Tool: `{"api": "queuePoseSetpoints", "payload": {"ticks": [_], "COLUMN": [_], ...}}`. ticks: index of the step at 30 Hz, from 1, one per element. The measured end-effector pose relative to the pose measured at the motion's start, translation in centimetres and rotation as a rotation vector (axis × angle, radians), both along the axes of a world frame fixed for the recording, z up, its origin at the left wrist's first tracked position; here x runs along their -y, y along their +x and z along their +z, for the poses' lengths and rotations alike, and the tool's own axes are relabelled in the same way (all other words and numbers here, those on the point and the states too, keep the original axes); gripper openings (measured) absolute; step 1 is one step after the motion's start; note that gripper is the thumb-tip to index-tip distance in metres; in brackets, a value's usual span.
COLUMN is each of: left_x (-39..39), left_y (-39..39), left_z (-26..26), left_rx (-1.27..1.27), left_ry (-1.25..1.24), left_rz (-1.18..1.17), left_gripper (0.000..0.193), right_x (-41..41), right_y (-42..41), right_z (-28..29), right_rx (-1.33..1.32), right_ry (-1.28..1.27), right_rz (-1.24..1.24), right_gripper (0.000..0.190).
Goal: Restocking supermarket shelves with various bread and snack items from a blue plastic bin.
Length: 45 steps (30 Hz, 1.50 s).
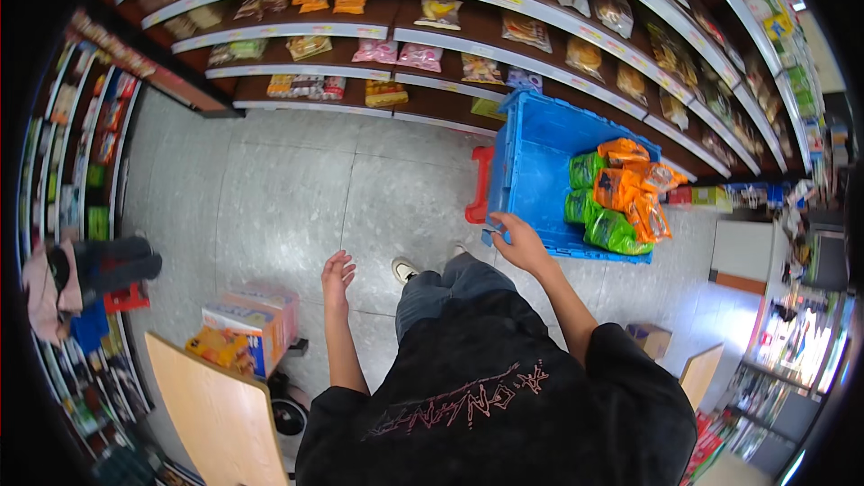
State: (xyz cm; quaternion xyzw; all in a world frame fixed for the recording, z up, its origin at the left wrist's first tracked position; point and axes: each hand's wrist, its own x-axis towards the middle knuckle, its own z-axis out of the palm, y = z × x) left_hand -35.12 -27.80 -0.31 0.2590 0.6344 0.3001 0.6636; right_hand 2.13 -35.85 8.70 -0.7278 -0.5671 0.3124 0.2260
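My right hand (518,240) is at the near left corner of a blue plastic crate (503,175), its fingers by the rim; whether it grips the crate is unclear. Orange snack bags (617,189) and green snack bags (611,229) are piled at the crate's right end. Under the crate's left side a red plastic base (480,185) shows. My left hand (337,277) hangs over the grey floor with its fingers apart, holding nothing. Packaged bread and snacks, among them pink bags (420,57), lie on the shelves beyond the crate.
Store shelves (310,105) curve across the far side. At the left, a person in pink (57,283) is by another shelf. Cardboard cartons (233,324) with an orange bag stand near a wooden board (216,405). A small carton (649,340) lies at the right.
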Motion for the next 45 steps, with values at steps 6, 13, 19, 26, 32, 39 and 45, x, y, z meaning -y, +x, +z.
{"api": "queuePoseSetpoints", "payload": {"ticks": [6, 13, 19, 26, 32, 39, 45], "left_x": [-8.2, -11.8, -15.0, -21.9, -27.1, -31.9, -36.8], "left_y": [4.9, 13.1, 14.7, 15.6, 20.7, 26.5, 25.2], "left_z": [0.5, 2.3, 4.0, 4.5, 2.9, -0.2, -2.2], "left_rx": [0.041, 0.09, -0.028, -0.091, -0.049, 0.064, 0.015], "left_ry": [0.023, 0.108, -0.024, -0.013, -0.041, -0.036, -0.066], "left_rz": [-0.218, -0.603, -0.843, -0.849, -1.013, -1.333, -1.481], "left_gripper": [0.034, 0.03, 0.033, 0.034, 0.028, 0.03, 0.029], "right_x": [1.7, -3.9, -14.3, -18.0, -17.5, -21.6, -27.6], "right_y": [-0.6, -1.2, 0.0, 3.2, 5.7, 3.4, 0.6], "right_z": [-0.2, -3.0, -4.7, -4.7, -4.9, -6.9, -11.2], "right_rx": [-0.049, -0.15, -0.24, -0.164, 0.034, -0.071, -0.207], "right_ry": [-0.014, 0.061, 0.156, 0.203, 0.068, 0.075, 0.029], "right_rz": [-0.204, -0.338, -0.321, -0.39, -0.507, -0.812, -0.945], "right_gripper": [0.039, 0.038, 0.037, 0.035, 0.035, 0.035, 0.037]}}
